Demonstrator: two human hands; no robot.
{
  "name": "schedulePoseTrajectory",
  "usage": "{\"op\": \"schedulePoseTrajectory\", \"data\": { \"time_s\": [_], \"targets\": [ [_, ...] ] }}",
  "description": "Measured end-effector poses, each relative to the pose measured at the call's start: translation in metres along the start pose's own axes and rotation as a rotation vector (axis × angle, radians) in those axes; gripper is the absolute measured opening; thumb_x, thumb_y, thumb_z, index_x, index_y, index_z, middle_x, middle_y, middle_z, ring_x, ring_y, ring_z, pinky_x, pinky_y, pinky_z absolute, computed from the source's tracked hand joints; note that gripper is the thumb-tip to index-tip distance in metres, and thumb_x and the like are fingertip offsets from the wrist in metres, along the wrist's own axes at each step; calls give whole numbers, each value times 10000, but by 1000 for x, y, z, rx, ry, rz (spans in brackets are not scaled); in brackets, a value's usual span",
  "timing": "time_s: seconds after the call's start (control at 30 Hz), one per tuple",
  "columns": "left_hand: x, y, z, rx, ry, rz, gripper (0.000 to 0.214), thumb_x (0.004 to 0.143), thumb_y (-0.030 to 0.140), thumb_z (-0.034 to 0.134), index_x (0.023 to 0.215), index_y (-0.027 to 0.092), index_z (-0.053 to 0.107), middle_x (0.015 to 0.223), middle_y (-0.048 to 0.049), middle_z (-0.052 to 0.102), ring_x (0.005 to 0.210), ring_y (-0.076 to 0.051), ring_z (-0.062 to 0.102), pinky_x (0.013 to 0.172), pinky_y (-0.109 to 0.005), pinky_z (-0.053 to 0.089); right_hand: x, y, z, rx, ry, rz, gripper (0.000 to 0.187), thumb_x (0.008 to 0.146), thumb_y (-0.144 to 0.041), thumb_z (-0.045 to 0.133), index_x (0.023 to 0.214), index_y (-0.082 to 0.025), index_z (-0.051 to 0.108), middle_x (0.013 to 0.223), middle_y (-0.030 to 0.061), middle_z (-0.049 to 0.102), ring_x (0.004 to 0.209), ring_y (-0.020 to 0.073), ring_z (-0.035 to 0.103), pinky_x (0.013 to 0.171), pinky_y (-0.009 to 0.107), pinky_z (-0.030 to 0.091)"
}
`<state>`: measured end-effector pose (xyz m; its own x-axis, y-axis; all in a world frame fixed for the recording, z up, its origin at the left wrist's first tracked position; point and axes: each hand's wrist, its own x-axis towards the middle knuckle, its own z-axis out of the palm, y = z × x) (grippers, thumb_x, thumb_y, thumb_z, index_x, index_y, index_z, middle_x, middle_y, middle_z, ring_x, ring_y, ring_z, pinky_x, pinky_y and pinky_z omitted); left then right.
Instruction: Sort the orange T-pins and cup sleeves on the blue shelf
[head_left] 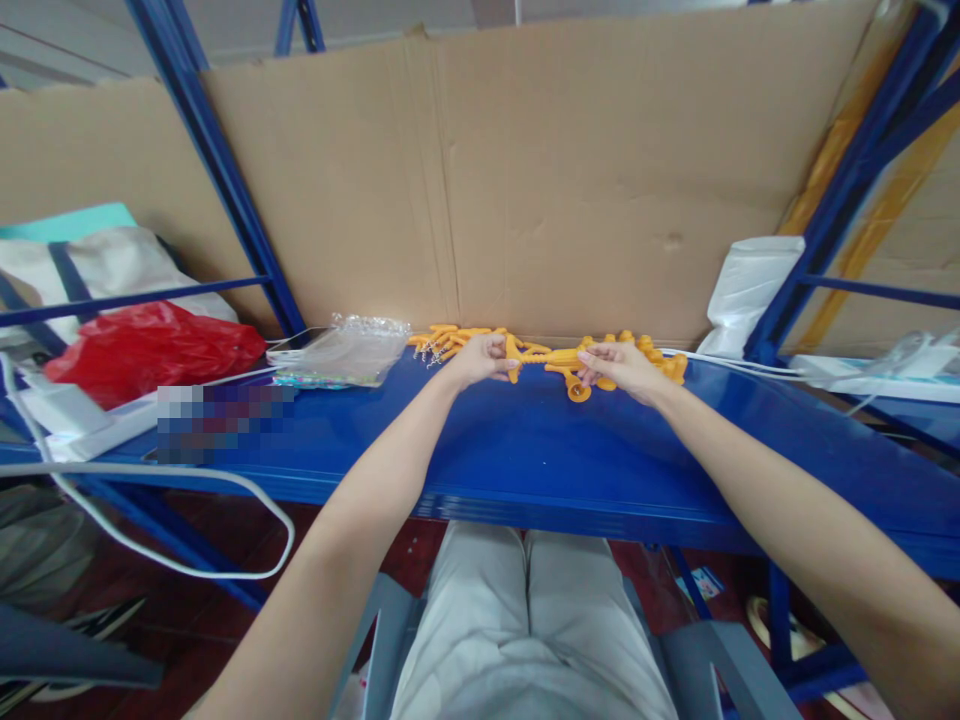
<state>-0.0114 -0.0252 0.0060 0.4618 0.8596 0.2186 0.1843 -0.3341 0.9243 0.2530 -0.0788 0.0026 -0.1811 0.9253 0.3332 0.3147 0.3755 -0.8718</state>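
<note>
At the back of the blue shelf table (540, 450), my left hand (481, 360) pinches the left end of a yellow plastic piece (553, 357). My right hand (621, 368) has its fingers closed on the right end of the same long piece, so it spans the gap between both hands. Just below it lies a yellow round-ended part (578, 391). Behind my left hand is a pile of yellow pieces (442, 338) with small silver chains (429, 354). More yellow knobbed pieces (673, 366) sit behind and beside my right hand, partly hidden by it.
Clear plastic bags (349, 352) lie left of the yellow pile. Farther left are a red plastic bag (157, 345) and a white power strip (112, 425) with a looping cable (289, 535). A cardboard wall (562, 180) closes off the back; a white pouch (750, 290) leans at right.
</note>
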Motion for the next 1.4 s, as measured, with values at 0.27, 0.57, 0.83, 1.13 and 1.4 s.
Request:
{"op": "schedulePoseTrajectory", "data": {
  "time_s": [0.27,0.57,0.83,1.13,1.4],
  "targets": [
    [-2,3,-7,-28,-67,-24,237,739,137,817,873,127,622,788,-28,741,725,-128,720,855,-383,615,1,-3,1,-59,-15,-5,424,793,-618,737,765,-216,606,665,31,681,538,145,627,518,269,493],
    [-10,17,-1,-80,-211,-36,194,780,188,805,880,116,655,839,-76,762,757,-166,739,894,-442,603,-4,-4,15,-459,199,-363,477,714,-675,741,824,-245,567,697,5,608,662,190,567,649,314,442],
    [-9,15,6,-88,-213,-27,233,739,153,829,882,104,652,832,-86,763,732,-157,737,825,-396,622,-8,-4,21,-515,275,-287,535,780,-769,585,690,-253,477,560,-4,532,548,166,488,563,286,352],
    [-11,19,18,-59,-116,-10,202,742,114,806,867,103,647,759,-52,746,687,-140,722,787,-365,633,-4,-6,19,-472,320,-275,576,782,-805,539,625,-254,483,537,5,512,552,170,509,553,299,381],
    [-1,10,25,-63,-28,69,244,704,89,833,845,113,636,739,-31,726,704,-157,722,807,-401,629,0,1,18,-308,250,-107,692,726,-912,507,529,-264,365,437,-22,396,426,125,412,423,283,340]
  ]
}}
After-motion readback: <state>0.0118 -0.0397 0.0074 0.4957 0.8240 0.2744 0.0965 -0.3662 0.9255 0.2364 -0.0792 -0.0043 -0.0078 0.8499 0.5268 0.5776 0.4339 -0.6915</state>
